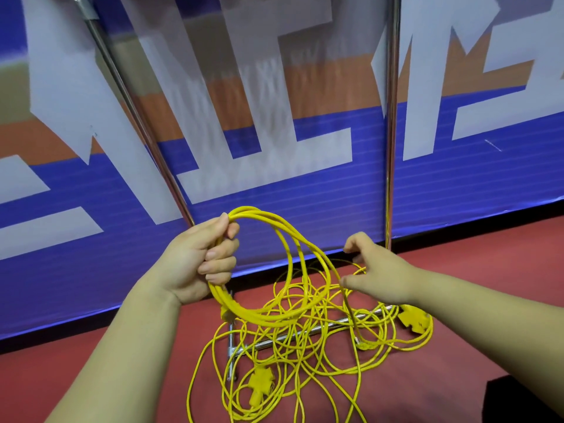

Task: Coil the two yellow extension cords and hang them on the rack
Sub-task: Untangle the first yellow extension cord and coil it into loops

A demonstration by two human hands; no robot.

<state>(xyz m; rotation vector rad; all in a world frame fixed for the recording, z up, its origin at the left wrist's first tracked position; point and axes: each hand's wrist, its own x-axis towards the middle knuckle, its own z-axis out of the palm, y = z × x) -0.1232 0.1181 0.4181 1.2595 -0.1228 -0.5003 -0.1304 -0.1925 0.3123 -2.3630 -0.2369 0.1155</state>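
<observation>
My left hand (pixel 200 259) grips a few loops of yellow extension cord (pixel 300 248), held up as a round coil above the floor. My right hand (pixel 377 270) reaches to the right of the coil, its fingers around a strand of cord that runs down to the heap. A tangled heap of yellow cord (pixel 305 355) lies on the red floor below, with one yellow socket block (pixel 261 384) at the front and another (pixel 415 320) at the right. The metal rack's uprights (pixel 392 117) rise behind, and its base bar (pixel 305 332) lies under the heap.
A blue, white and orange banner wall (pixel 274 166) stands close behind the rack. A slanted metal pole (pixel 137 117) runs from the upper left down to the floor. A dark object (pixel 525 398) sits at the bottom right corner on the red floor (pixel 473 377).
</observation>
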